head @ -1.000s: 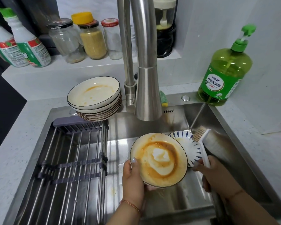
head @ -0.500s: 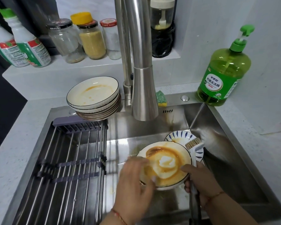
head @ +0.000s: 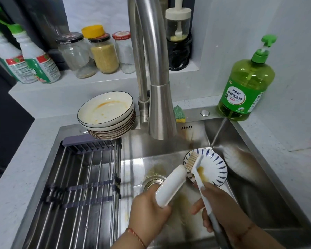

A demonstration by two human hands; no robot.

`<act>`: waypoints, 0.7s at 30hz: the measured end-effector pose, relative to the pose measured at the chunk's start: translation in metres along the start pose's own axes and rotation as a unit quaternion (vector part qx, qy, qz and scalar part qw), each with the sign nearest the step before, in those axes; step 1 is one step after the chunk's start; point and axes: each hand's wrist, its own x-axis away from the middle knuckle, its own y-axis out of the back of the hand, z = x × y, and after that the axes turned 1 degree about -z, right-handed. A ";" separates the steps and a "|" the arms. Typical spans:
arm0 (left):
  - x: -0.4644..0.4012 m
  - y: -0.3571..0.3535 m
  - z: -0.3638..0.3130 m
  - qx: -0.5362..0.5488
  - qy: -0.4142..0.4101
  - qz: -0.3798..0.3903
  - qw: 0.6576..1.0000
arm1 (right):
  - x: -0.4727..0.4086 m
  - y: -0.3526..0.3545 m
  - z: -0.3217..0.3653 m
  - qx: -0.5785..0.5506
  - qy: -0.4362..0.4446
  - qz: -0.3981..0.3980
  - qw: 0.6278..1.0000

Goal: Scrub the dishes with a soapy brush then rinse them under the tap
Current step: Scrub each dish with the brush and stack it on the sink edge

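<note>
Item: left hand [head: 149,211] gripping tilted plate [head: 171,186] edge-on; right hand [head: 221,205] gripping brush [head: 196,168]. Risk: wet plate slipping, likely striking patterned dish [head: 212,168].

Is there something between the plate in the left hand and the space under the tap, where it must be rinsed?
Nothing visible: the plate in the left hand has open basin up to the tap spout.
</note>
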 end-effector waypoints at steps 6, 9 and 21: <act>-0.006 0.007 0.001 0.131 0.060 -0.002 0.990 | 0.018 -0.009 0.013 0.293 0.102 0.020 0.950; -0.010 0.006 0.007 0.157 0.084 -0.007 0.984 | 0.034 -0.029 0.018 0.425 0.112 0.053 0.897; -0.011 0.008 0.011 0.185 0.068 0.048 0.979 | 0.021 -0.005 0.038 0.461 0.112 0.005 0.880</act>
